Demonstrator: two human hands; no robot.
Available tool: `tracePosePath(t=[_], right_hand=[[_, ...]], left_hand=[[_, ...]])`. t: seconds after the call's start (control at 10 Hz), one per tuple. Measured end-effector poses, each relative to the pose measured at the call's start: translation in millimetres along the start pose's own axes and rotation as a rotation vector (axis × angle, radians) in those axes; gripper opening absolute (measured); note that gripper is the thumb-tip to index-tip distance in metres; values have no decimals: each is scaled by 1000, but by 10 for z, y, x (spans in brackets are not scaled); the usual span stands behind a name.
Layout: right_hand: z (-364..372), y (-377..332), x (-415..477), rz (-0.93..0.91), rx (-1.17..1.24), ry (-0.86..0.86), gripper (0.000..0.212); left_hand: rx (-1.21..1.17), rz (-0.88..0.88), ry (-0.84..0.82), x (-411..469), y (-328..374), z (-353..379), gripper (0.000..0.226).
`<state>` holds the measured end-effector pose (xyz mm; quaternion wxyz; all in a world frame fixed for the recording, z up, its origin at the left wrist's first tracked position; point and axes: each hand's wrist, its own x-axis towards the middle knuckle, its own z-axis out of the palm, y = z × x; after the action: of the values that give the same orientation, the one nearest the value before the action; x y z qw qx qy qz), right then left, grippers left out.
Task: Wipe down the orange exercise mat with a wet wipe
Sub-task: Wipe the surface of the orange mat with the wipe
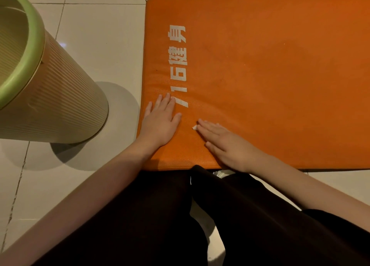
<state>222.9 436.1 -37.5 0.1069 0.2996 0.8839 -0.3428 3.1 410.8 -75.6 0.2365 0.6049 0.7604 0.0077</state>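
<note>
A thick orange exercise mat [270,75] lies flat on the tiled floor [100,45], with white characters printed near its left end. A white wet wipe [194,127] lies on the mat's near-left corner, mostly hidden beneath the flat right hand [226,143]; only small edges show.

One orange exercise mat [270,75] lies on a tiled floor [100,35]. One line of white print [178,65] runs along the mat, made up of three digits and two Chinese characters, five marks in all.

There are two hands, one left hand [160,121] and one right hand [224,143], both flat on the mat. One wet wipe [194,127] sits under the right hand, with only two small white scraps of it peeking out.

One ribbed beige waste bin [60,105] with a single green rim stands on the floor.

Two bare forearms [100,181] and two legs in dark trousers [140,215] are in view, belonging to one person.
</note>
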Motion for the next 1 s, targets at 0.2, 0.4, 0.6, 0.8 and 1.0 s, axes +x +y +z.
tracePosePath(t=[0.2,0.4,0.6,0.8,1.0], right_hand=[[-92,96,-166,68,-197,-28,64],[-53,-97,70,224,44,56,61],[-179,52,-100,82,14,-51,56],[-50,111,40,61,-289,329,31],[-1,90,-2,118,-102,119,64]], left_hand=[[-5,4,2,3,-12,19,59],[1,2,2,4,-24,9,60],[1,4,4,11,-32,34,59],[-5,8,7,14,-38,38,59],[-4,11,4,5,-34,36,59]])
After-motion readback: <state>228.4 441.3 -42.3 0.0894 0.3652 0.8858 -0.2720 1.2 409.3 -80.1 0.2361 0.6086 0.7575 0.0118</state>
